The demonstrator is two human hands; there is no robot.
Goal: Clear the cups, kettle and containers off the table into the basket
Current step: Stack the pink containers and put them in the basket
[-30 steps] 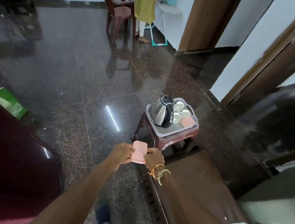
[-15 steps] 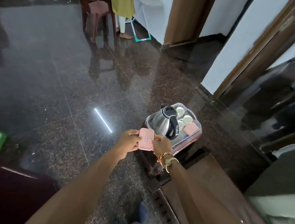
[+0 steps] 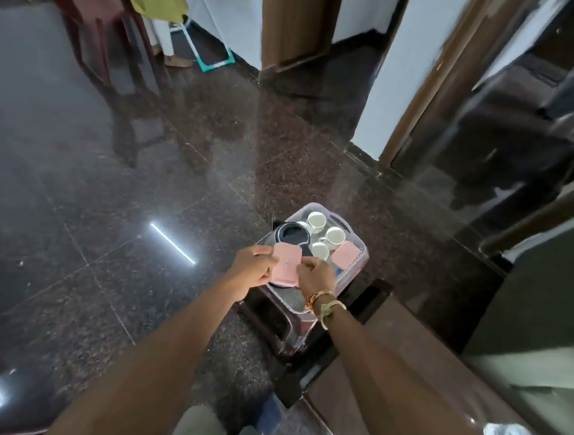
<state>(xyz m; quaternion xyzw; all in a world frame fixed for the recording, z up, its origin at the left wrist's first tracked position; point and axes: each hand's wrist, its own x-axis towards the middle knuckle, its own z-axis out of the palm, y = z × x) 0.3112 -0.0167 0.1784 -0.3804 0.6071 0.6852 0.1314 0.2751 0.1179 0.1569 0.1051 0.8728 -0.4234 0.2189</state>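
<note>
Left hand [image 3: 252, 269] and right hand [image 3: 315, 276], grips closed on the pink container's [image 3: 286, 265] sides, hold it over the basket [image 3: 364, 257], apparently for a level set-down beside the kettle [image 3: 293, 234].

Arms are bare as far as the frame shows. On the wrist just behind the right hand [image 3: 315, 278] there's a thin gold-and-orange bracelet [image 3: 317, 296], with a pale cream cord [image 3: 330, 310] tied right beside it, loose ends sticking out. Down at 6 o'clock: grey-green trousers [image 3: 200, 430]. Blue footwear [image 3: 271, 418] at about 5 o'clock, pretty blurry though.
</note>
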